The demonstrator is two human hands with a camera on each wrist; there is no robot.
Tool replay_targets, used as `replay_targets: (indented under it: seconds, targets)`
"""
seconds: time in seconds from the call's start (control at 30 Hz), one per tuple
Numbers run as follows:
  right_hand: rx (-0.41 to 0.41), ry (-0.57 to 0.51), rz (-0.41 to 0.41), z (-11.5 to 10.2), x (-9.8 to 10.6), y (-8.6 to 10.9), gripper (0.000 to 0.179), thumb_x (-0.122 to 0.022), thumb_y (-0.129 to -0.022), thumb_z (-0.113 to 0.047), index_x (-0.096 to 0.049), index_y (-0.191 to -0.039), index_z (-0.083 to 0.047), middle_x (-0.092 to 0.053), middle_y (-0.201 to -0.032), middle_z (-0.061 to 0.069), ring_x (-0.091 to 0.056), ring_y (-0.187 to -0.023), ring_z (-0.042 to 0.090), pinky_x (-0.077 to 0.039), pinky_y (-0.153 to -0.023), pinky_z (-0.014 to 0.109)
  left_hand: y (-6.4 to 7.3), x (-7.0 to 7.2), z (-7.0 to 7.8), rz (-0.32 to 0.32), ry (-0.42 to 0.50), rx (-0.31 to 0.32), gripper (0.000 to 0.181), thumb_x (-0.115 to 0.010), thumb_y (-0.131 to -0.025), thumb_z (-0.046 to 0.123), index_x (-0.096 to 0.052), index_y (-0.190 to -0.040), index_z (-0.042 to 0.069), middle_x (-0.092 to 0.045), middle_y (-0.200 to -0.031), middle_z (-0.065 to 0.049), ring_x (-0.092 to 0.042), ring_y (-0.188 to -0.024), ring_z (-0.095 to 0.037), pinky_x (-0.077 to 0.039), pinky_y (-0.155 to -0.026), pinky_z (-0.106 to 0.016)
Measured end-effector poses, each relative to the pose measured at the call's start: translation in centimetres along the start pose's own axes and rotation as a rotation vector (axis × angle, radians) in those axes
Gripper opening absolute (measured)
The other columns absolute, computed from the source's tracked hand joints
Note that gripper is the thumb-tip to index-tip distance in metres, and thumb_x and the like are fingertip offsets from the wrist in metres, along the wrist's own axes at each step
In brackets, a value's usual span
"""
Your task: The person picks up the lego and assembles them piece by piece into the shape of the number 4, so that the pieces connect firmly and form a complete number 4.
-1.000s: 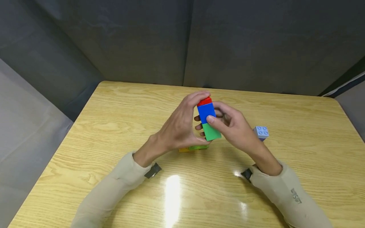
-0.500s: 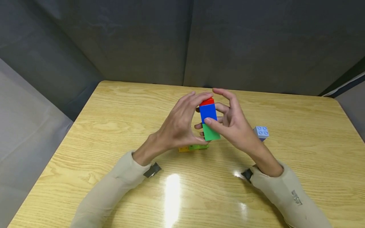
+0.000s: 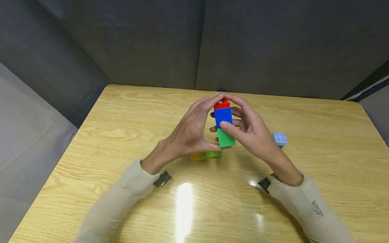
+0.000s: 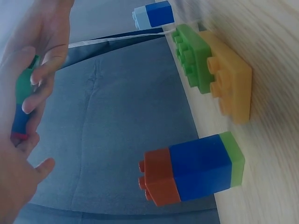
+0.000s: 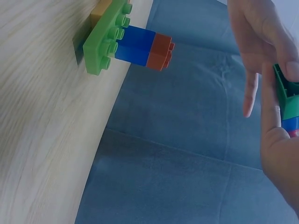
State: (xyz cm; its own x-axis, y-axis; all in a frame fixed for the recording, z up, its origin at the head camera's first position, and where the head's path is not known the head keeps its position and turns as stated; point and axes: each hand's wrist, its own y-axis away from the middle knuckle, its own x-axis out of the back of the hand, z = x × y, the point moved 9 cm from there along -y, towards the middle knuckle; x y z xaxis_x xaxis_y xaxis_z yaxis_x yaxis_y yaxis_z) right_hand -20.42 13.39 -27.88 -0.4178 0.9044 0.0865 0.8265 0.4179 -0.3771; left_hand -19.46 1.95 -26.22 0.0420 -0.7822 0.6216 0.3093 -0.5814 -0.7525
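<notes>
In the head view both hands hold a stack of toy building bricks: a red brick on top, a blue brick in the middle, a green brick at the bottom. My left hand spans the stack, fingers at its red top and thumb under its green end. The right hand grips it with the thumb across the blue face, fingers behind and index fingertip at the top. The green brick's hollow underside shows in the right wrist view. Fingers partly cover the stack in both wrist views.
On the wooden table lie a lime green brick and a yellow-orange brick, side by side. A light blue brick tops a blue one at right. Another stack, orange-red, blue and green, stands upright in the left wrist view.
The right index finger lifted away, then came down to the stack's red top. The stack has turned slightly more upright. My left hand keeps its hold.
</notes>
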Motion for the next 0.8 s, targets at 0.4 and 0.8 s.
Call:
replay_targets:
  seconds: [0.4, 0.8]
  targets:
    - [-0.005, 0.035, 0.062, 0.2, 1.0, -0.3, 0.055, -0.058, -0.095, 0.020, -0.041, -0.144, 0.001, -0.054, -0.137, 0.021, -0.073, -0.107, 0.026, -0.062, -0.082, 0.037, 2.2, 0.8, -5.6, -0.387, 0.137, 0.423, 0.113, -0.090, -0.084, 0.032, -0.015, -0.164, 0.003, -0.037, -0.163, -0.016, -0.037, -0.150, -0.027, -0.030, -0.122, -0.045]
    - [-0.089, 0.061, 0.069, 1.2, 1.8, 0.2, 0.051, -0.060, -0.098, 0.014, -0.040, -0.142, -0.002, -0.057, -0.136, 0.025, -0.073, -0.110, 0.024, -0.060, -0.085, 0.036, 8.3, -1.9, -9.7, -0.794, -0.003, 0.791, 0.078, -0.081, -0.093, 0.035, -0.041, -0.155, 0.007, -0.064, -0.135, -0.012, -0.064, -0.113, -0.025, -0.053, -0.097, -0.044]
